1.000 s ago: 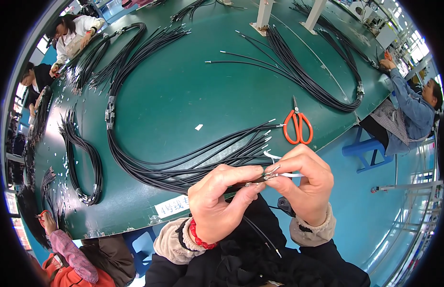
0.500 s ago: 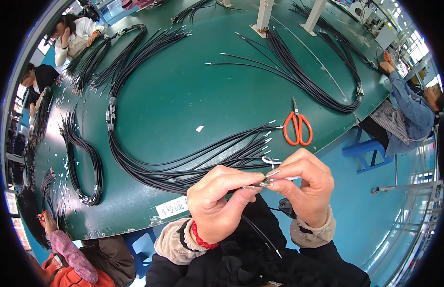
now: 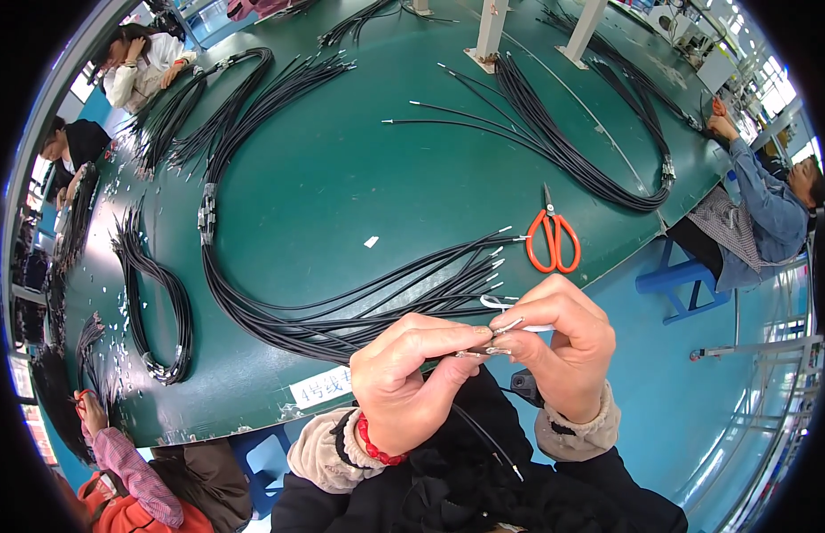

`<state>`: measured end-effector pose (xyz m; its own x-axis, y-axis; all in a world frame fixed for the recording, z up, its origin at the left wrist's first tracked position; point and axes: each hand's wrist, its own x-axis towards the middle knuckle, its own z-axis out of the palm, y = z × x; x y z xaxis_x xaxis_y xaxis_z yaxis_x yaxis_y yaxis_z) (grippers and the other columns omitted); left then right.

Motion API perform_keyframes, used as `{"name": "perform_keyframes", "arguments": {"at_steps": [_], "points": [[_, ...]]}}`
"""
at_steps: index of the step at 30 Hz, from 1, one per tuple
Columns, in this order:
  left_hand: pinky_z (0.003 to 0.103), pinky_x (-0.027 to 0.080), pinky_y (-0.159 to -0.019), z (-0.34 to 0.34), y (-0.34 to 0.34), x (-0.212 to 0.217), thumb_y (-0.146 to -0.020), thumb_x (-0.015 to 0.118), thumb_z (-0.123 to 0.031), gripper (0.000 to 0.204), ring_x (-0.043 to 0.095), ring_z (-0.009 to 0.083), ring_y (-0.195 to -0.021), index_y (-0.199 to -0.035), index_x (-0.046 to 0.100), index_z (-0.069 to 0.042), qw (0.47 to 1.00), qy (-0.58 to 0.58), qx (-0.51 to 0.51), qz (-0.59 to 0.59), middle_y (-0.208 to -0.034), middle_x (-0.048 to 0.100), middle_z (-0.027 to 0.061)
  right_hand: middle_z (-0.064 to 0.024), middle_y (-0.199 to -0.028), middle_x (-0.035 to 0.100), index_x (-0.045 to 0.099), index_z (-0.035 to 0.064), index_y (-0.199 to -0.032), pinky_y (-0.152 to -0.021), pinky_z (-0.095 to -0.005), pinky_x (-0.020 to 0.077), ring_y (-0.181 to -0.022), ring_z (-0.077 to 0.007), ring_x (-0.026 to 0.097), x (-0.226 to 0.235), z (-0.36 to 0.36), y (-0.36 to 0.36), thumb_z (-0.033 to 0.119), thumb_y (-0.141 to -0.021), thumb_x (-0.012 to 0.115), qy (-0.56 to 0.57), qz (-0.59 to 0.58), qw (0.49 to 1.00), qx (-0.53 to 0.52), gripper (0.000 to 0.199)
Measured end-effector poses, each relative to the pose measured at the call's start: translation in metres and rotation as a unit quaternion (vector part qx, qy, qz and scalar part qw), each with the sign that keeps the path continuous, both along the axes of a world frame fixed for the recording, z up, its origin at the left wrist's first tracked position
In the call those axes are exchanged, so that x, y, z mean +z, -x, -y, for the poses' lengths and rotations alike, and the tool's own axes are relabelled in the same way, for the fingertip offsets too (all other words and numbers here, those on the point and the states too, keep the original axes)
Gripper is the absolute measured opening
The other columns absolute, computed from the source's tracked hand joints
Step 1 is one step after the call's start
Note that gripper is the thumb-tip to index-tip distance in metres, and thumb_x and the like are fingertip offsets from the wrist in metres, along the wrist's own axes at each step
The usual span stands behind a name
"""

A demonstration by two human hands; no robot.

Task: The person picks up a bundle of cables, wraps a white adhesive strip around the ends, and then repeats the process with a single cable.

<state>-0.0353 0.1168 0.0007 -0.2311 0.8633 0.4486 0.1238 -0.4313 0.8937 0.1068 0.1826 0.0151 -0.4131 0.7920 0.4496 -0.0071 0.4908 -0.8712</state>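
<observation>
Pinching the stripped metal end of a thin black cable [image 3: 483,435], the left hand [image 3: 404,382] and right hand [image 3: 563,346] meet fingertip to fingertip just above the near edge of a green table [image 3: 359,178]. Both sets of fingers are closed tight on the cable tip, thumbs pressed against forefingers; the cable itself drops from the fingertips down across the person's dark lap. A red band circles the left wrist.

Just beyond the fingers lies a large looped bundle of black cables [image 3: 341,306], its bare ends fanned out toward the right hand. Orange-handled scissors [image 3: 553,240] rest past the right fingers, near the table edge. A white paper label [image 3: 322,388] sits on the table rim beside the left fingers. Farther off, a second bundle [image 3: 563,142] curves across the far right, and a smaller coil [image 3: 159,320] lies well to the left.

A person in a blue jacket [image 3: 759,204] sits at the right side, and others sit along the left
</observation>
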Motion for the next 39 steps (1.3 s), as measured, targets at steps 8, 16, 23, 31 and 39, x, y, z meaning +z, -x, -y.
{"name": "perform_keyframes", "arguments": {"at_steps": [8, 16, 23, 31, 39], "points": [[0.024, 0.053, -0.055, -0.001, -0.001, -0.002, -0.073, 0.061, 0.016, 0.021, 0.062, 0.0181, -0.064, -0.09, 0.057, 0.004, 1.0, -0.013, 0.003, -0.006, -0.084, 0.059, 0.0154, -0.0069, -0.074, 0.06, 0.063, 0.0008, -0.084, -0.047, -0.0209, 0.0402, -0.059, -0.0109, 0.054, -0.001, -0.001, 0.002, 0.001, -0.073, 0.07, -0.002, -0.012, 1.0, 0.017, 0.013], [0.024, 0.052, -0.054, -0.002, -0.008, -0.004, -0.07, 0.065, 0.013, 0.024, 0.063, 0.0172, -0.065, -0.09, 0.059, 0.001, 0.999, -0.018, 0.039, 0.028, -0.082, 0.063, 0.014, -0.0088, -0.076, 0.061, 0.063, 0.0002, -0.085, -0.05, -0.0218, 0.0433, -0.061, -0.0125, 0.056, -0.001, 0.002, 0.004, 0.002, -0.074, 0.069, -0.002, -0.026, 1.0, 0.015, 0.012], [0.023, 0.052, -0.054, -0.002, -0.011, -0.001, -0.069, 0.066, 0.013, 0.026, 0.063, 0.0166, -0.065, -0.092, 0.061, 0.001, 0.998, -0.032, 0.047, 0.021, -0.082, 0.064, 0.0142, -0.0119, -0.081, 0.058, 0.062, -0.0027, -0.085, -0.05, -0.0204, 0.0451, -0.059, -0.0118, 0.056, -0.005, 0.004, -0.001, 0.004, -0.079, 0.064, 0.029, -0.032, 0.999, 0.017, 0.009], [0.023, 0.049, -0.05, -0.003, -0.012, 0.005, -0.078, 0.06, 0.01, 0.016, 0.06, 0.0163, -0.06, -0.093, 0.059, 0.004, 0.999, -0.03, 0.03, -0.006, -0.084, 0.058, 0.0149, -0.0106, -0.078, 0.057, 0.062, -0.0023, -0.084, -0.049, -0.0201, 0.0436, -0.059, -0.011, 0.055, 0.0, 0.004, -0.003, 0.003, -0.076, 0.066, 0.01, -0.029, 1.0, -0.002, 0.01], [0.022, 0.047, -0.048, -0.001, -0.015, 0.007, -0.081, 0.058, 0.004, 0.01, 0.057, 0.015, -0.056, -0.09, 0.057, 0.007, 0.987, 0.034, -0.009, 0.158, -0.083, 0.058, 0.0143, -0.0061, -0.073, 0.06, 0.065, 0.0012, -0.08, -0.048, -0.0212, 0.0404, -0.058, -0.0106, 0.054, -0.001, -0.001, -0.003, 0.003, -0.068, 0.075, -0.038, -0.026, 0.999, -0.021, 0.016]]}}
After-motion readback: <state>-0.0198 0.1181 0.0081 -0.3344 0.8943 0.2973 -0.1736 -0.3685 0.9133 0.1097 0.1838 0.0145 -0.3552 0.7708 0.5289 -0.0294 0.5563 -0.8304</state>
